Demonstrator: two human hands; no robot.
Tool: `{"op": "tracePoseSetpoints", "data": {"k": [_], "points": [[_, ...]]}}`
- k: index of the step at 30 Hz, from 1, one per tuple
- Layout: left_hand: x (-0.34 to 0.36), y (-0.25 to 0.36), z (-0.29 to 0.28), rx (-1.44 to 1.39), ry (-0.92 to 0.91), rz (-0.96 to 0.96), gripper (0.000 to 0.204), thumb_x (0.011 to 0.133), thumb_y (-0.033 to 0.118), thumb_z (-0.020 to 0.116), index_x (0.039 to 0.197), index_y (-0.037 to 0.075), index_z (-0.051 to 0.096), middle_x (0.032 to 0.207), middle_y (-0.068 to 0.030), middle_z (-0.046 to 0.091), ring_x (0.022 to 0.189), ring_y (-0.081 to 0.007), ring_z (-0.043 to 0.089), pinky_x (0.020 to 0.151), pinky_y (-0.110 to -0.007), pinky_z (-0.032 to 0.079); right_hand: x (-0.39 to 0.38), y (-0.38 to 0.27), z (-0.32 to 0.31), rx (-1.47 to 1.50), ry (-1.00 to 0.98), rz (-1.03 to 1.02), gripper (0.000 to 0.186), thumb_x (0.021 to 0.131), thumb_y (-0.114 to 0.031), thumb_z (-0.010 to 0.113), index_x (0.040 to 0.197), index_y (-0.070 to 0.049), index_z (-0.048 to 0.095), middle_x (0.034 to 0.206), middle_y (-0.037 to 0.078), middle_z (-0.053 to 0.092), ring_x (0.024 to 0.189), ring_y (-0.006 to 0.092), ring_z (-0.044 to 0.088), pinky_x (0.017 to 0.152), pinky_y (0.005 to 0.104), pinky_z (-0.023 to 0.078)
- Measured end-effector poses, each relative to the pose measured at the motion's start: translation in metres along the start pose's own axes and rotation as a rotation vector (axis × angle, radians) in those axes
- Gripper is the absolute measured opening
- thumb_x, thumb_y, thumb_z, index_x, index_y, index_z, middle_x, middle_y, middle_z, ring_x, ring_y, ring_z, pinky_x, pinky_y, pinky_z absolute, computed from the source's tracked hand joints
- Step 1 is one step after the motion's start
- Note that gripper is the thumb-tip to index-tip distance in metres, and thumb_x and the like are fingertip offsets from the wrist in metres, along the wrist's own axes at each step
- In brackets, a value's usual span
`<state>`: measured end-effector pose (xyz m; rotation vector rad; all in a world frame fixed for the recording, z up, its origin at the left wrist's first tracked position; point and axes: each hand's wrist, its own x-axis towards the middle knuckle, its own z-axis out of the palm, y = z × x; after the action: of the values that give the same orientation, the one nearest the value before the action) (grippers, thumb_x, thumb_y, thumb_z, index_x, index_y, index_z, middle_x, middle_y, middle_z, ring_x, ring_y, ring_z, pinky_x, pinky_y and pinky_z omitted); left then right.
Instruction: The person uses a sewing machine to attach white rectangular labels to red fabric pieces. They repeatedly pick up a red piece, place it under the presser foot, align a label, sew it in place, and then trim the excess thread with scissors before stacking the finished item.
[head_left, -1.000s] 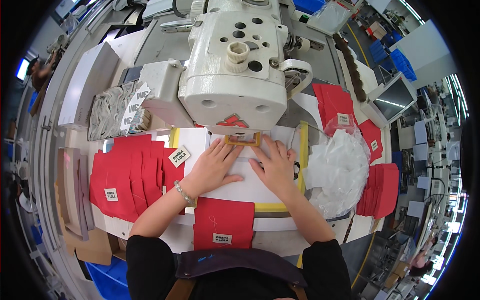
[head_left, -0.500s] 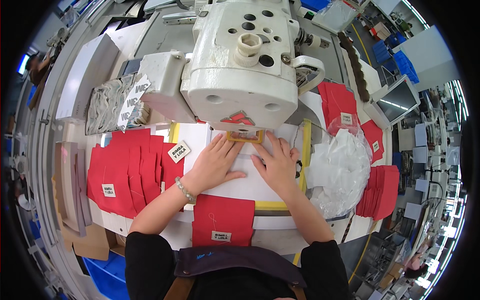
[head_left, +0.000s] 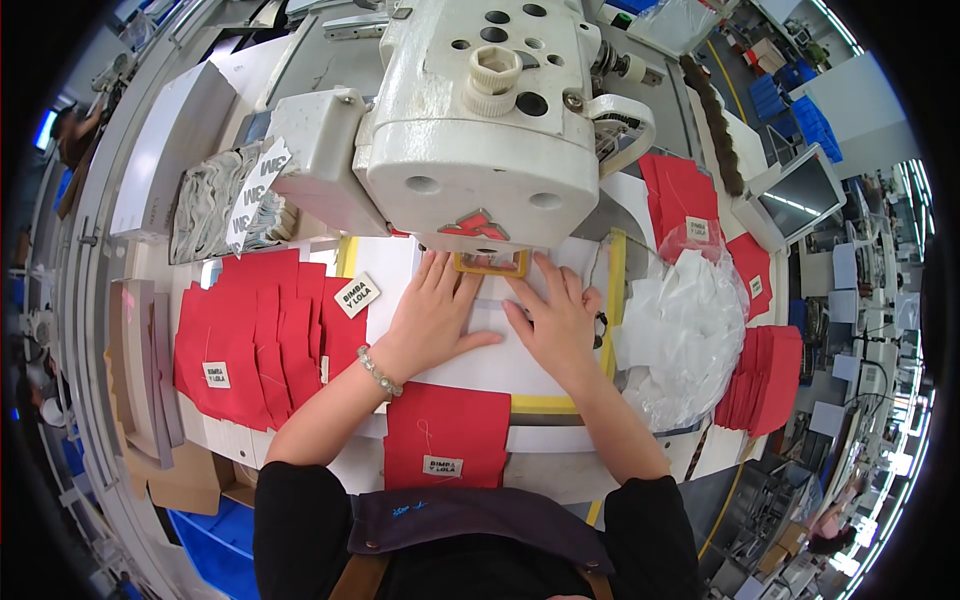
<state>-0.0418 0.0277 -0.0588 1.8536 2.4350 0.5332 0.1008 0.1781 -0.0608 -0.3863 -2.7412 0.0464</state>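
Observation:
My left hand [head_left: 432, 312] lies flat on the white work surface [head_left: 490, 362], fingers stretched toward a small yellow-rimmed clear frame [head_left: 490, 264] under the head of a white sewing machine [head_left: 470, 175]. My right hand [head_left: 555, 325] rests on the other side of that frame, palm down, its fingers slightly spread. Neither hand visibly grips anything; what is beneath the fingertips is hidden. Nearest to me, a red fabric piece [head_left: 446, 418] with a pale label and a loose thread hangs over the table edge, between my forearms.
Overlapping red pieces [head_left: 240, 345] lie at left, beside a loose pale label [head_left: 357, 295]. At right sit a heap of clear plastic bags [head_left: 680, 340] and a red stack [head_left: 762, 380]. A box of crumpled strips [head_left: 215, 205] and a small screen [head_left: 802, 198] flank the machine.
The view has shifted slightly, and the machine head appears a little farther left and lower. Both hands stay flat beside the frame, with my left thumb reaching slightly farther right.

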Motion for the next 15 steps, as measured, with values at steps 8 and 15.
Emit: {"op": "tracePoseSetpoints", "data": {"k": [8, 15], "points": [[0.007, -0.002, 0.008, 0.03, 0.089, -0.029, 0.101, 0.067, 0.079, 0.063, 0.132, 0.004, 0.052, 0.132, -0.0223, 0.047, 0.129, -0.042, 0.038, 0.108, -0.07, 0.018, -0.001, -0.001, 0.0, -0.008, -0.003, 0.003, 0.036, 0.085, -0.037, 0.067, 0.119, -0.025, 0.066, 0.133, 0.005, 0.053, 0.113, 0.0213, 0.049, 0.087, 0.042, 0.031], [0.008, 0.0, 0.007, 0.024, 0.08, -0.054, 0.1, 0.066, 0.079, 0.065, 0.132, 0.004, 0.053, 0.132, -0.022, 0.047, 0.132, -0.042, 0.035, 0.109, -0.069, 0.018, -0.003, 0.003, -0.01, 0.04, -0.015, -0.005, 0.041, 0.084, -0.036, 0.069, 0.122, -0.025, 0.064, 0.133, 0.005, 0.053, 0.113, 0.0212, 0.049, 0.088, 0.0421, 0.03]]}}
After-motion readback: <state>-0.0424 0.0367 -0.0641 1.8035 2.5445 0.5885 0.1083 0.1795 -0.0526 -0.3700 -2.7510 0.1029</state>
